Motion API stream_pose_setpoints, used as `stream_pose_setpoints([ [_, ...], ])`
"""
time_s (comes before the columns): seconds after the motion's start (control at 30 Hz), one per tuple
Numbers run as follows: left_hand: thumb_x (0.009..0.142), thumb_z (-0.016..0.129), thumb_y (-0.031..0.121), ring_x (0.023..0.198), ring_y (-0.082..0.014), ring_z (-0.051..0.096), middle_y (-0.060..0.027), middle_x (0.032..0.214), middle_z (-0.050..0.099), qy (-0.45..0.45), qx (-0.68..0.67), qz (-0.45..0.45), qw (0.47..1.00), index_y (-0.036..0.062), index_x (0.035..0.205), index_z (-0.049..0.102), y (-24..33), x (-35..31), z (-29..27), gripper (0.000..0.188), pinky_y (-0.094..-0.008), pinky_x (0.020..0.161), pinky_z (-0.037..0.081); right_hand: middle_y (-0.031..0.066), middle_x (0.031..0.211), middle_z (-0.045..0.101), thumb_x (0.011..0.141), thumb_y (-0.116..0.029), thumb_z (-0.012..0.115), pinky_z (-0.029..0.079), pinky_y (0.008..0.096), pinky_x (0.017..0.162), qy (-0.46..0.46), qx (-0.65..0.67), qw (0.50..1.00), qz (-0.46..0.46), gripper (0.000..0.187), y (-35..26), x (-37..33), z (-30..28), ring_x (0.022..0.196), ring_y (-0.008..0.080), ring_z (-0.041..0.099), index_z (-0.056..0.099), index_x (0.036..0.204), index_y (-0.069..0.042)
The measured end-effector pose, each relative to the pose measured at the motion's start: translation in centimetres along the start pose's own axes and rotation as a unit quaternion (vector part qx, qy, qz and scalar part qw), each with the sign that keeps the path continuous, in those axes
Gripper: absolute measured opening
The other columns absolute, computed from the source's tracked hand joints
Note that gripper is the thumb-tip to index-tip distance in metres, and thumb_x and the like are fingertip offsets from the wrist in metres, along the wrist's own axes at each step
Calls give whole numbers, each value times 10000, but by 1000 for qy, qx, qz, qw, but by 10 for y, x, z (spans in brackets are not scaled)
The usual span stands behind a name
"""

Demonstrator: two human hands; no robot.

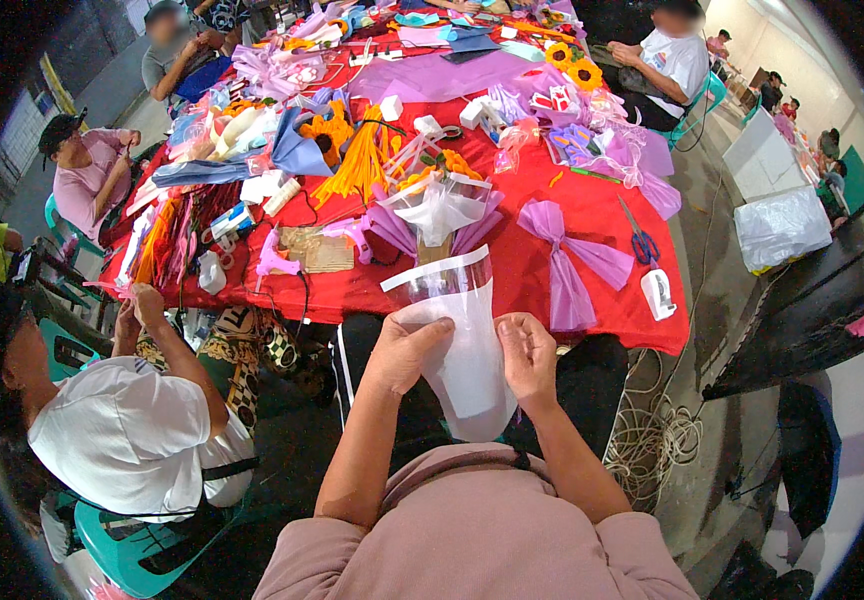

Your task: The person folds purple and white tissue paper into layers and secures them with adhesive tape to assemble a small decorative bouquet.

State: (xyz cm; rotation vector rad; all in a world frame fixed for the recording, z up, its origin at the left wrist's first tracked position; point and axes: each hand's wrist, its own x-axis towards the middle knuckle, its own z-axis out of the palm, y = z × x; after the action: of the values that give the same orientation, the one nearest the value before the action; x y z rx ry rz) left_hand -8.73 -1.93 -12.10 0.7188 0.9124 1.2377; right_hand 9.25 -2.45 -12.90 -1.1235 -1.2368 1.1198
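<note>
A white flower sleeve with a clear band near its top (464,375) hangs in front of me, wide end up and narrowing toward my lap. My left hand (410,350) is closed on its left edge, thumb across the front. At the right edge, the fingers of my right hand (527,355) are curled and pinch the sleeve. Just beyond it on the table stands a small bouquet (440,205) wrapped in white, clear and purple sheets. A purple mesh bow (570,258) lies to the right of the sleeve.
Scissors (642,235) and a white tape dispenser (658,295) lie near the right edge of the red-covered table (512,275). Glue guns (277,255) rest left, beside orange fuzzy stems (357,165). A person in white (142,430) sits close at left. Coiled cable (662,440) lies on the floor.
</note>
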Motion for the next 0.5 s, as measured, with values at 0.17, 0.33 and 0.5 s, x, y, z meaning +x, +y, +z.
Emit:
stream_pose_setpoints([
  [0.17,820,675,55,731,-118,629,-42,843,688,9,53,13,998,15,949,698,0,0,1,137,-276,688,508,38,853,671,902,-129,659,480,219,700,-36,44,998,-15,178,1,-2,2,773,68,601,637,972,33],
  [0.33,821,669,52,696,-102,616,-30,798,683,20,110,22,994,19,899,699,7,-2,3,90,-259,658,495,57,829,695,892,-145,679,494,224,689,-34,-27,999,-15,195,-1,-5,2,758,79,621,672,921,48],
  [0.5,821,670,47,678,-101,619,-33,795,688,22,104,29,994,20,895,697,8,-1,4,83,-253,638,496,24,790,671,903,-163,670,477,218,647,-50,-54,997,-16,206,-9,-6,1,718,55,586,669,915,43],
])
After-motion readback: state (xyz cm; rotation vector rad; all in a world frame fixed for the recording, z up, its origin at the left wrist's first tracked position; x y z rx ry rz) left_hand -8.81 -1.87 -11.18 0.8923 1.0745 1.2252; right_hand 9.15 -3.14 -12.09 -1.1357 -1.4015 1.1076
